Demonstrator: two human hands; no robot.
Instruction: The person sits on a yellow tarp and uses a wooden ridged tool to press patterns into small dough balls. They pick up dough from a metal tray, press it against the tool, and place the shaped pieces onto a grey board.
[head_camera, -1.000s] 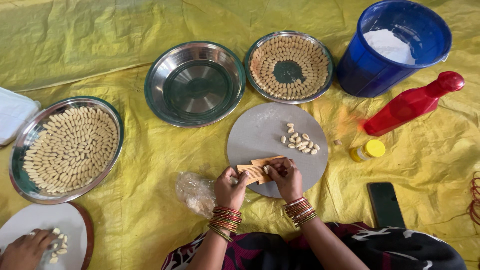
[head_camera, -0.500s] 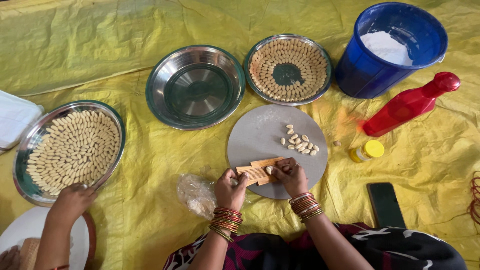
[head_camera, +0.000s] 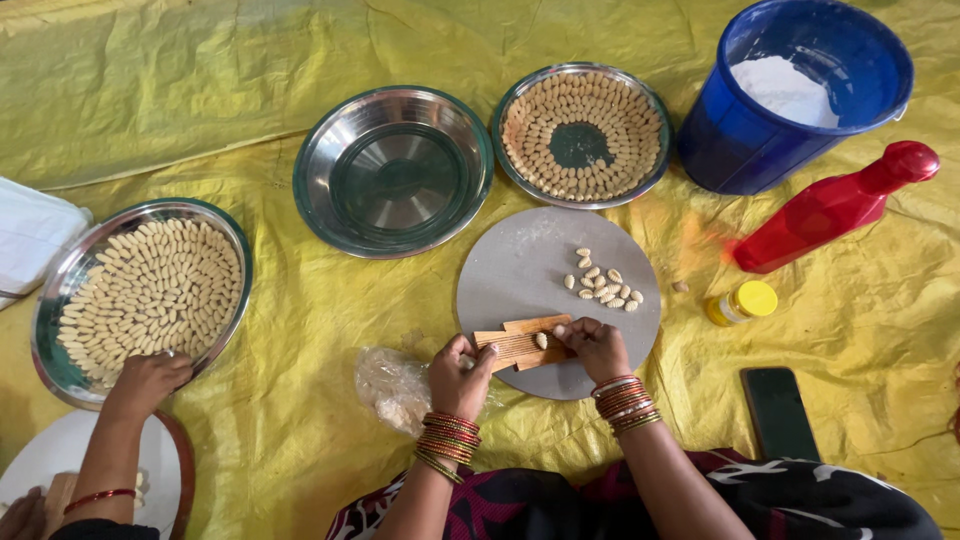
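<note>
My left hand (head_camera: 459, 375) grips the left end of a small ridged wooden board (head_camera: 520, 342) lying on the near edge of a round grey board (head_camera: 520, 262). My right hand (head_camera: 596, 346) rests on the wooden board's right end, fingertips beside a small piece of dough (head_camera: 541, 340) on the ridges. A cluster of several shaped dough pieces (head_camera: 602, 285) lies further out on the grey board. Both wrists wear red and gold bangles. A clear bag of dough (head_camera: 392, 386) sits just left of my left hand.
An empty steel plate (head_camera: 394, 170), a steel plate ringed with dough pieces (head_camera: 583, 132), a blue bucket of flour (head_camera: 795, 90), a red bottle (head_camera: 832, 208), a yellow-capped jar (head_camera: 741, 303) and a phone (head_camera: 780, 412) lie on yellow sheeting. Another person's hand (head_camera: 147, 382) touches a full plate (head_camera: 140, 285).
The other person's hand rose from the white board at bottom left up to the near rim of the full steel plate. My hands stayed on the wooden board, the right one shifting slightly.
</note>
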